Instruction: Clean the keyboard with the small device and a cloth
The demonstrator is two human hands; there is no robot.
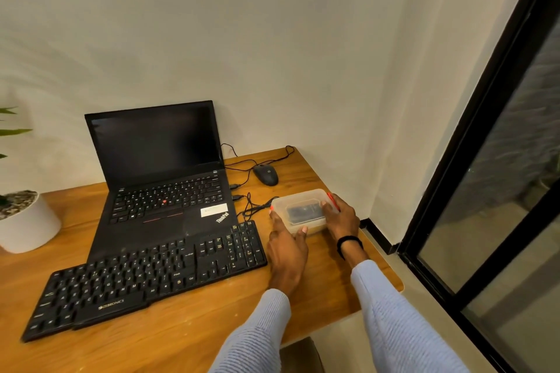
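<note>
While both sleeved arms reach across the wooden counter [181, 339], the head view shows the left hand [286, 251] and the right hand [344, 218] clasping a translucent plastic box [298, 198] from either side, the left thumb against its near wall and the right thumb on its lid. A dark object [304, 210] shows through the lid; what it is cannot be told. The box rests on the counter at 2 o'clock from the black keyboard [145, 278], which no hand touches. An open laptop [160, 179] stands at 12 o'clock from the keyboard, a mouse [266, 175] at 11 o'clock from the box, and a white plant pot [27, 221] at 9 o'clock from the laptop.
</note>
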